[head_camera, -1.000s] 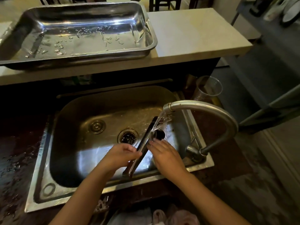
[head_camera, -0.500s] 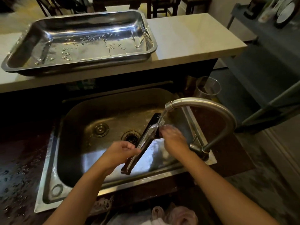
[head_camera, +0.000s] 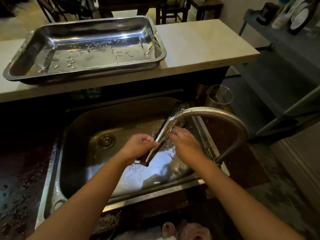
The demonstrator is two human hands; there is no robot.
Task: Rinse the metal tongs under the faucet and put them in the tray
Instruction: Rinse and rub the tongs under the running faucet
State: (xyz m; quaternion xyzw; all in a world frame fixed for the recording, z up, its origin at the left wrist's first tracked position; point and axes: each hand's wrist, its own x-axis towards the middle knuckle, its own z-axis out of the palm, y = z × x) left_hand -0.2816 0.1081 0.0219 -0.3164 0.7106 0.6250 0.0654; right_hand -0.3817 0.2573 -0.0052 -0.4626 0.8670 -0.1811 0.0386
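The metal tongs (head_camera: 163, 131) with dark tips slant over the sink (head_camera: 97, 129), tips up under the spout of the curved faucet (head_camera: 216, 112), where water runs onto them. My left hand (head_camera: 140, 146) grips the tongs near their lower handle end. My right hand (head_camera: 186, 142) rests its fingers on the middle of the tongs in the water stream. The steel tray (head_camera: 154, 61) sits on the pale counter beyond the sink, wet with droplets and with nothing in it.
A clear plastic cup (head_camera: 220, 97) stands behind the faucet at the sink's right corner. The dark counter (head_camera: 22, 179) left of the sink is wet. A grey shelf unit (head_camera: 285, 49) with items stands at right. Cloth lies at the bottom edge.
The tongs have slid farther up and away, so their tips now reach past the faucet spout. My right hand has moved down the tongs toward the middle.
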